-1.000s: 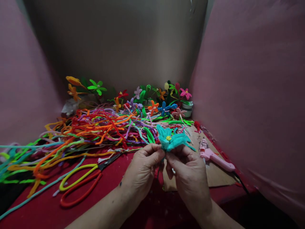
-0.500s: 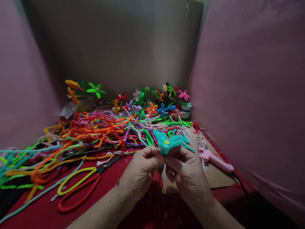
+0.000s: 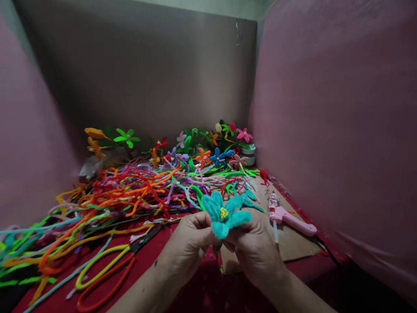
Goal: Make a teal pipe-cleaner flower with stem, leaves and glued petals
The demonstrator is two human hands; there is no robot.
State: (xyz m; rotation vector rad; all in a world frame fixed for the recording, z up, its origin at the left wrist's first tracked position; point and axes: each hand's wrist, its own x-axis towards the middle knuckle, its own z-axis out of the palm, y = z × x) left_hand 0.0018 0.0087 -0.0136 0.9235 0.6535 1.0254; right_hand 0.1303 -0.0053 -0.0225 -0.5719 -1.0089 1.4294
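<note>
A teal fuzzy flower [image 3: 213, 208] with a yellow beaded centre faces up between my two hands. My left hand [image 3: 190, 237] pinches its left underside with thumb and fingers. On the other side my right hand [image 3: 256, 243] is closed on it beneath the right petals, which hide some fingertips. Part of a dark stem shows below the bloom. Other teal pieces [image 3: 250, 200] lie just behind my right hand.
Scissors [image 3: 104, 265] with yellow and red handles lie at the left, beside heaped coloured pipe cleaners [image 3: 130, 187]. A pink glue gun [image 3: 289, 219] rests on cardboard [image 3: 299, 245] at the right. Finished flowers [image 3: 127, 137] stand at the back, before a grey panel.
The flower has opened out more toward the camera, its petals spread and lower in my hands. The whole view has shifted, with the background sitting lower and slightly left.
</note>
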